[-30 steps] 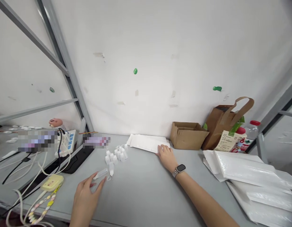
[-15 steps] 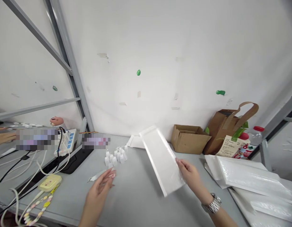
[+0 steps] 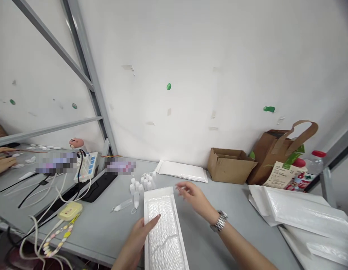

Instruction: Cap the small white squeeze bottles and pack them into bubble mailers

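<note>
As it lies flat on the grey table [image 3: 106, 232] at the lower middle of the frame, the white bubble-padded mailing envelope [image 3: 164, 228] looks light, soft and slightly slippery, probably best taken by its long edges or its open top. The left hand [image 3: 140, 234] rests flat against its left edge with fingers together, gripping nothing. The right hand [image 3: 194, 197], above the table just right of the envelope's top, has its fingers loosely apart and holds nothing. One envelope lies under the hands; one flat stack of white envelopes [image 3: 183, 171] lies behind. About ten small white dropper bottles [image 3: 142, 183] cluster at centre.
</note>
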Demonstrator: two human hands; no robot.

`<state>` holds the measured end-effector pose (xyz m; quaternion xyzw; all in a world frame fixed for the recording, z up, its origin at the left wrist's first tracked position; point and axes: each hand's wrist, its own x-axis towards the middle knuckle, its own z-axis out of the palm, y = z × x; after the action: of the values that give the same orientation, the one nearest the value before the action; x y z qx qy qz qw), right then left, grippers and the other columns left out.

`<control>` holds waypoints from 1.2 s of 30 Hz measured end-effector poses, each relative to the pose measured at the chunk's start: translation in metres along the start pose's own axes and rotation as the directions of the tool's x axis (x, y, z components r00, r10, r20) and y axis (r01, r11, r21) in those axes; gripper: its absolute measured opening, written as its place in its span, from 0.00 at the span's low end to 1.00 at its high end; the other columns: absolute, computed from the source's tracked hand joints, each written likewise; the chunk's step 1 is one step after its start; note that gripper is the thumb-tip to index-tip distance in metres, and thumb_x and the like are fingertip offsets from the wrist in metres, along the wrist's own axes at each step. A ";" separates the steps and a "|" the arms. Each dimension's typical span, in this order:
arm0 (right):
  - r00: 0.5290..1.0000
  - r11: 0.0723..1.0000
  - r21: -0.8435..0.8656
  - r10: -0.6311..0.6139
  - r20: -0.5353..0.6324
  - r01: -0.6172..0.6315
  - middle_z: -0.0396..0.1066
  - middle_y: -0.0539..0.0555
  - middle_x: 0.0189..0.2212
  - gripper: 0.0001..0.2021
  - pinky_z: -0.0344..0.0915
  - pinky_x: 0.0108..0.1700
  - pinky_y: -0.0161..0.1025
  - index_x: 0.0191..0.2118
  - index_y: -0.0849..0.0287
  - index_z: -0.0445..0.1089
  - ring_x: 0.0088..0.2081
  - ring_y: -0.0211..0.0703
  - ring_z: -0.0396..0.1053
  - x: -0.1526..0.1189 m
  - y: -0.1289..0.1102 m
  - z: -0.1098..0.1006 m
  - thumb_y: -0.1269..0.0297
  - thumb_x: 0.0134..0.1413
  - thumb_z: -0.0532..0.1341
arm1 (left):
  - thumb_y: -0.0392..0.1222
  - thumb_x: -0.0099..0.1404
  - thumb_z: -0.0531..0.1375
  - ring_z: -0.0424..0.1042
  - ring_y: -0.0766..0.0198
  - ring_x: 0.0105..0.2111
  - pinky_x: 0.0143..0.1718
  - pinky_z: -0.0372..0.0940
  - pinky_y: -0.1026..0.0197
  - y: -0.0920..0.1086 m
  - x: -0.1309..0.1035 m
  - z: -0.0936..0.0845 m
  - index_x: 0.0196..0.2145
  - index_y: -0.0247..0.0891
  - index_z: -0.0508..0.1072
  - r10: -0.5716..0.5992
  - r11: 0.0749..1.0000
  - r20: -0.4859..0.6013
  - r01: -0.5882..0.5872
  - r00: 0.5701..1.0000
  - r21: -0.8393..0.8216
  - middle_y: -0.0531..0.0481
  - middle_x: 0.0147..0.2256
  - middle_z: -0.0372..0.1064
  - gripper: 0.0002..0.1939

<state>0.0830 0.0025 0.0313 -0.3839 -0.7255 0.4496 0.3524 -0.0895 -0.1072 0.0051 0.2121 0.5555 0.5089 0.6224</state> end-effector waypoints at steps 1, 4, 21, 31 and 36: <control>0.999 0.999 -0.012 -0.050 -0.020 0.050 0.67 0.53 0.36 0.10 0.62 0.36 0.36 0.39 0.57 0.69 0.33 0.38 0.66 0.014 -0.001 0.008 0.61 0.54 0.54 | 0.46 0.48 0.66 0.72 0.50 0.41 0.42 0.65 0.57 0.000 -0.001 -0.001 0.37 0.32 0.73 0.015 1.000 -0.003 -0.015 1.000 0.015 0.40 0.38 0.75 0.19; 0.988 0.985 -0.080 -0.156 -0.012 0.154 0.64 0.52 0.35 0.07 0.62 0.37 0.35 0.37 0.57 0.70 0.31 0.36 0.65 0.049 0.001 0.040 0.67 0.51 0.58 | 0.47 0.48 0.66 0.72 0.50 0.40 0.43 0.64 0.56 0.001 -0.004 -0.008 0.37 0.33 0.74 0.063 0.996 -0.017 -0.062 0.998 0.058 0.41 0.37 0.75 0.20; 0.923 0.955 -0.117 -0.294 -0.248 0.273 0.60 0.52 0.33 0.07 0.60 0.36 0.36 0.32 0.59 0.67 0.32 0.37 0.61 0.066 0.000 0.085 0.65 0.56 0.53 | 0.43 0.44 0.69 0.75 0.55 0.31 0.30 0.68 0.62 -0.005 0.005 -0.034 0.32 0.32 0.74 0.081 0.980 -0.119 -0.101 0.990 -0.173 0.42 0.30 0.77 0.17; 0.857 0.900 0.009 -0.412 -0.309 0.436 0.67 0.51 0.27 0.08 0.62 0.34 0.37 0.32 0.57 0.67 0.29 0.38 0.64 0.015 -0.027 0.035 0.62 0.57 0.53 | 0.43 0.40 0.70 0.75 0.55 0.31 0.32 0.68 0.61 0.003 0.004 -0.008 0.32 0.34 0.76 0.170 0.984 -0.102 -0.174 0.980 -0.025 0.45 0.31 0.77 0.19; 0.952 0.964 0.086 -0.232 -0.198 0.253 0.70 0.51 0.26 0.09 0.62 0.34 0.37 0.31 0.58 0.67 0.29 0.39 0.65 0.010 -0.016 0.025 0.58 0.53 0.57 | 0.49 0.36 0.70 0.73 0.59 0.25 0.26 0.65 0.64 -0.003 0.004 0.003 0.27 0.35 0.76 0.224 0.974 -0.092 -0.222 0.970 0.037 0.51 0.24 0.76 0.20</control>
<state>0.0537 -0.0030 0.0388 -0.3119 -0.7050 0.4045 0.4920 -0.0866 -0.1039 0.0019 0.2569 0.5642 0.5777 0.5310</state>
